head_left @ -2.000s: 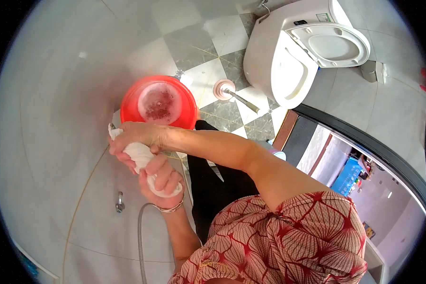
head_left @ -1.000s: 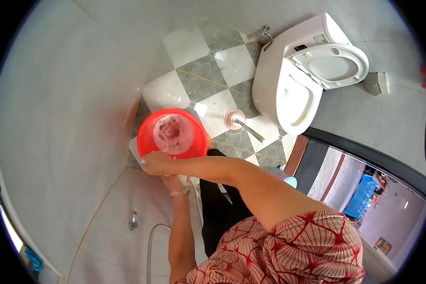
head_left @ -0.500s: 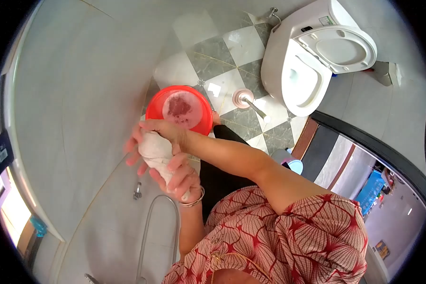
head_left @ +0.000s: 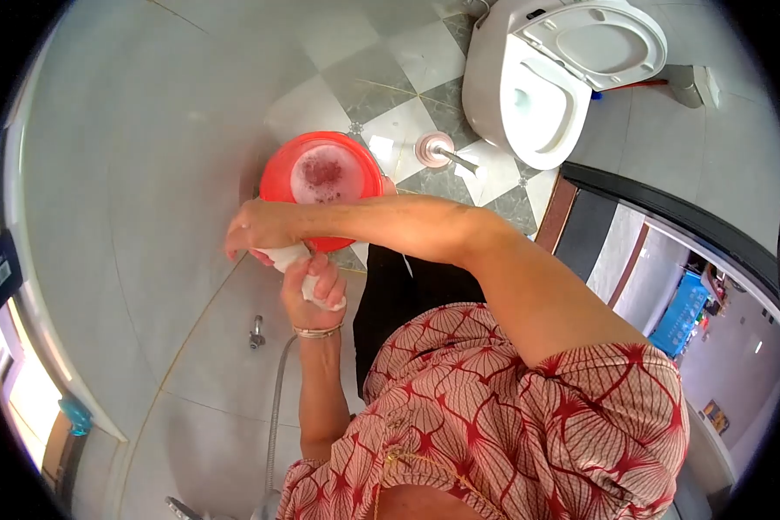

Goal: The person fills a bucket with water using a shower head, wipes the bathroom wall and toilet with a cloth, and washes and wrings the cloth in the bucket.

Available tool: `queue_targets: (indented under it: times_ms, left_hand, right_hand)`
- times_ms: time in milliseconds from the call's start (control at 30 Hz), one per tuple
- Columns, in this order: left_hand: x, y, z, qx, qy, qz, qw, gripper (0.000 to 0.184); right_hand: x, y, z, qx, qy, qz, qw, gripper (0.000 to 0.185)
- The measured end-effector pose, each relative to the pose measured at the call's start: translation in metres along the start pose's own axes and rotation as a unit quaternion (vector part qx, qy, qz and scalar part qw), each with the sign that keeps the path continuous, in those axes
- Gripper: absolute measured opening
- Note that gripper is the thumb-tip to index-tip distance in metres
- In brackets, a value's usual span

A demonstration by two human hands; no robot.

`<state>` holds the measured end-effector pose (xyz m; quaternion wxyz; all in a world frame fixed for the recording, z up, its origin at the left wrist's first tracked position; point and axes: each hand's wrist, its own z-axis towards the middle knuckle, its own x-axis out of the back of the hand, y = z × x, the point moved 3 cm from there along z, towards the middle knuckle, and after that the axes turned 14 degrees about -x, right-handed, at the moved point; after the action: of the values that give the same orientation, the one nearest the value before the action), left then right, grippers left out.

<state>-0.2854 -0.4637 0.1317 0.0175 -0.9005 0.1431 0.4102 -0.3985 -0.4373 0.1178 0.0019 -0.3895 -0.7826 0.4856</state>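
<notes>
A white cloth (head_left: 288, 256), bunched and twisted, stretches between my two hands in front of the red bucket. My right hand (head_left: 267, 227) grips its upper end, back of the hand up, with the forearm crossing over the bucket's near edge. Around the lower end are the curled fingers of my left hand (head_left: 315, 286), with bracelets at the wrist. Below the hands on the floor stands the red bucket (head_left: 275, 176), holding cloudy liquid with foam. Part of the cloth is hidden by my fingers.
A white toilet (head_left: 485, 95) with raised lid stands at the upper right. Nearer the bucket is a round pinkish object (head_left: 432, 147) with a metallic handle. A wall tap (head_left: 256, 333) and shower hose (head_left: 277, 399) are at lower left. A doorway opens at the right.
My right hand has turned over and closed around the cloth, which is now more tightly gathered between both hands. The view has shifted, so the bucket and toilet appear higher.
</notes>
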Motion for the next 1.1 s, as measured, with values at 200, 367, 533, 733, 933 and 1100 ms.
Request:
queue_targets:
  times_ms: [200,367,533,733,933,1100]
  left_hand:
    - [0.043,0.000,0.016,-0.063,0.139,0.227,0.962,0.006]
    - [0.075,0.002,0.033,-0.053,0.134,0.276,0.950,0.008]
    - [0.080,-0.004,0.050,-0.123,0.131,0.442,0.879,0.008]
    - [0.109,-0.013,0.058,-0.224,0.013,0.494,0.840,0.025]
    - [0.071,0.014,0.013,-0.090,-0.032,0.782,0.616,0.055]
    - [0.051,-0.022,0.004,-0.069,-0.097,0.704,0.700,0.045]
  right_hand:
    - [-0.007,0.039,0.029,0.057,0.108,-0.133,0.984,0.023]
    - [-0.004,0.071,0.047,0.130,0.214,-0.220,0.943,0.024]
    - [-0.001,0.068,0.037,-0.008,0.223,-0.227,0.948,0.018]
    - [-0.009,0.093,0.026,-0.038,0.342,-0.170,0.923,0.021]
    - [0.019,0.080,-0.073,-0.193,0.151,-0.105,0.964,0.038]
    - [0.069,0.136,-0.135,-0.024,0.217,-0.058,0.974,0.032]
